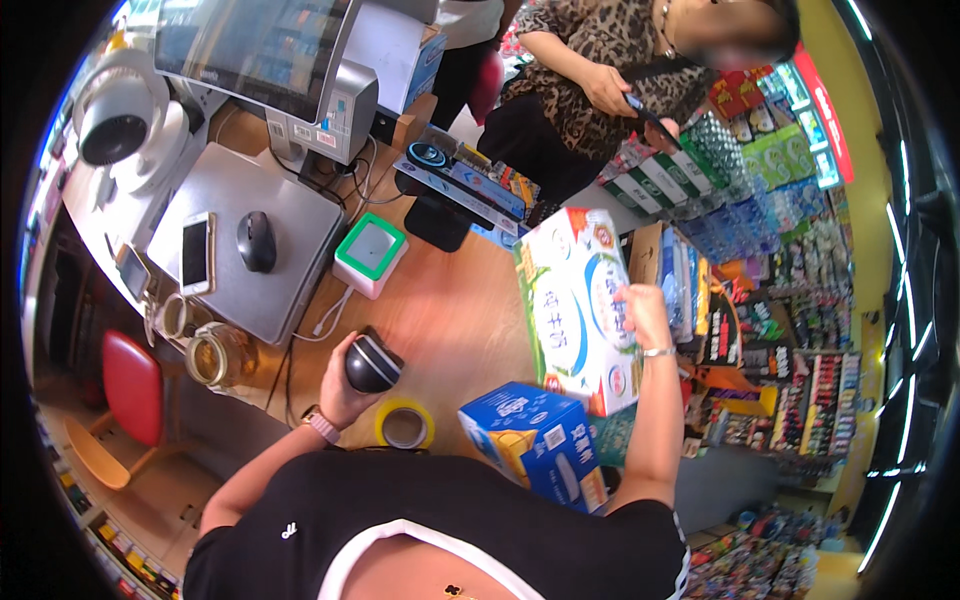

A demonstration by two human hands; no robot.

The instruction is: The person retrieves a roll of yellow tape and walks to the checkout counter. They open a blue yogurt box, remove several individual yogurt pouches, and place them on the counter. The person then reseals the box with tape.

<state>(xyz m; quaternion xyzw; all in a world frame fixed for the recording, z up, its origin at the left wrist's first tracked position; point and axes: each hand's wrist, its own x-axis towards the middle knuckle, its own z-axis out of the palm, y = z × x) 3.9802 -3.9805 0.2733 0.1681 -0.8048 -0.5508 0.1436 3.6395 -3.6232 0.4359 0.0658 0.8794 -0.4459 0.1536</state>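
My left hand [343,386] grips a black barcode scanner [370,365] above the wooden counter [442,300]. At the right, my right hand [643,315] is on a white and green milk carton box [574,315], near its right edge; whether the fingers grip it cannot be told. Close to my body stands a blue and yellow carton [536,442], just below the milk box. Between the scanner and that carton lies a roll of tape [405,424] with a yellow rim.
A white and green payment box [370,251], a computer mouse [256,241], a phone [197,253], a glass jar [210,358] and a monitor [255,45] are at the left. Across the counter, a person [600,90] holds a phone. Packed shelves stand at right.
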